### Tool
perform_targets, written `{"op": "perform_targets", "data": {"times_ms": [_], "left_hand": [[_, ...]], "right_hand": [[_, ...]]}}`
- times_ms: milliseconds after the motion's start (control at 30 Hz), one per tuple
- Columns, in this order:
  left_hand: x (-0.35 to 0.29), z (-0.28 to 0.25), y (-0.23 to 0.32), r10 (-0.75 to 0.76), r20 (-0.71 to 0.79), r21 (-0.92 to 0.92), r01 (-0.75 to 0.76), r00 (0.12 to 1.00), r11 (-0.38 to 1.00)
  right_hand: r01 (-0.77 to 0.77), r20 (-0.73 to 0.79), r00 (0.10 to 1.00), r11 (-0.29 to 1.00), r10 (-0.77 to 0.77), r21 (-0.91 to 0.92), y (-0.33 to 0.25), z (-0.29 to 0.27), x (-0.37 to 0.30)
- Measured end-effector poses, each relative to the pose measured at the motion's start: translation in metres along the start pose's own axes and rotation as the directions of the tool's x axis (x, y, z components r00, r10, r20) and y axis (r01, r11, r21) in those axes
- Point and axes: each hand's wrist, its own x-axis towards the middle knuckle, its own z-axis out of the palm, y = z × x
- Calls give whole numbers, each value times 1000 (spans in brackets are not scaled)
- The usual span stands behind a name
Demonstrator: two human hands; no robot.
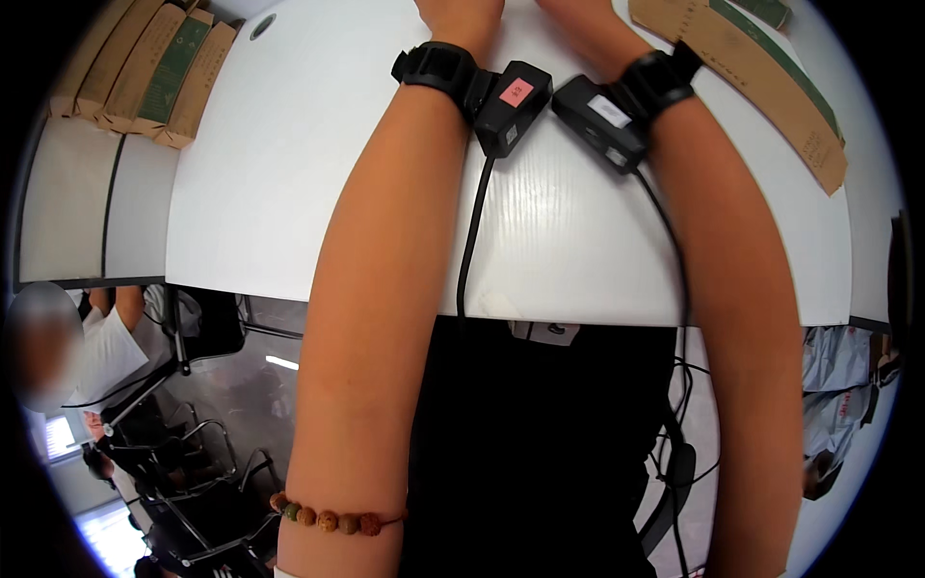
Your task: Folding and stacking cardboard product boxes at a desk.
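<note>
Head view: the left hand (461,15) and the right hand (580,15) lie at the upper edge, cut off by the frame. The parts that show are apart; the fingers are out of sight, so whether they grip anything cannot be told.

Nearest the right hand is a long brown carton (756,72) with a green strip, at upper right on the white table (260,202). Its long axis runs from the upper edge downward to the right; the lower end points at the table's right side. The carton appears curved in this fisheye view.

Each wrist carries a black strap with 1 black box: the left box (514,108) bears a pink label, the right box (602,123) a white label. Brown cartons (164,72) stand in a row at upper left.
</note>
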Motion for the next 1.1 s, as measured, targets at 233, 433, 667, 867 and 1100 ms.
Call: {"op": "perform_targets", "data": {"times_ms": [233, 433, 667, 867, 1100], "left_hand": [[-2, 1, 1, -115, -86, -77, 109, 990, 991], [-2, -3, -2, -50, -90, -52, 45, 995, 998], [5, -10, -14, -113, 109, -232, 136, 988, 963], [-2, -3, 3, -148, 55, -263, 158, 987, 952], [5, -11, -10, -185, 122, -302, 214, 975, 929]], "right_hand": [[-93, -120, 989, 994, 85, -62, -3, -6, 1], [-80, -131, 988, 997, 76, -18, -6, -8, 0], [-150, 171, 979, 956, 109, 252, -7, -19, -6], [-66, 0, 998, 987, 67, 145, 6, -9, -1], [18, 6, 1000, 989, -19, 147, 5, -15, 0]]}}
